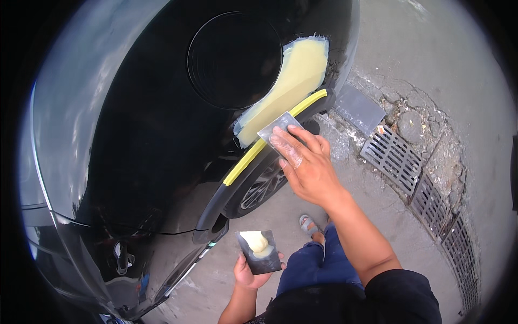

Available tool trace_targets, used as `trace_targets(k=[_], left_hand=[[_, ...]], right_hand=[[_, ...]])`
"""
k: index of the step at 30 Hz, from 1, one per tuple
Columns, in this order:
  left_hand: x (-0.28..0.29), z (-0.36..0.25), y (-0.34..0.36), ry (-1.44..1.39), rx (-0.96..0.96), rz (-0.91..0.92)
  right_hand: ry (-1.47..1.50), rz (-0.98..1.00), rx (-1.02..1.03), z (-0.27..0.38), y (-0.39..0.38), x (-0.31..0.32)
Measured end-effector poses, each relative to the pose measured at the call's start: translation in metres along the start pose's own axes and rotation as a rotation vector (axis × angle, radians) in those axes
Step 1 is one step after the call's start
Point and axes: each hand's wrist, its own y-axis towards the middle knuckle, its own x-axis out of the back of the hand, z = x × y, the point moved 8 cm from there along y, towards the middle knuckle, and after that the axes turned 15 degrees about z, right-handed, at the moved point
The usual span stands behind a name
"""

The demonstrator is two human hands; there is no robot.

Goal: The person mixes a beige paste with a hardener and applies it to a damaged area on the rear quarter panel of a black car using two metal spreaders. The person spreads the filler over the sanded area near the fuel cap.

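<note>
My right hand (307,159) grips a flat grey putty spreader (276,126), fingers pressed on its face. The spreader lies at the lower part of a cream filler patch (302,67) on the black car panel (156,124), over the yellow masking tape (245,163) along the wheel arch. White residue coats some of my fingers. Lower down, my left hand (251,275) holds a dark rectangular plate (264,263) from beneath. A mound of pale cream filler (257,242) sits on that plate.
A round fuel flap (234,59) is beside the patch. Below the arch is the car wheel (264,186). To the right, metal drain grates (391,156) run along broken concrete (426,135), with a grey slab (359,108) near them. My sandalled foot (308,224) stands on the pavement.
</note>
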Motion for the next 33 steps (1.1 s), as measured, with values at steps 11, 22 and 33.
trace_targets(k=[11,22,33], left_hand=[[0.034,0.006,-0.004,-0.063,0.052,-0.01],[0.046,0.007,-0.005,-0.074,0.058,-0.063],[0.049,0.006,-0.008,-0.07,0.056,-0.069]], right_hand=[[-0.055,-0.151,0.085,0.002,0.025,-0.03],[-0.061,-0.15,0.109,0.008,0.031,-0.04],[-0.098,-0.134,0.133,0.016,0.027,-0.04]])
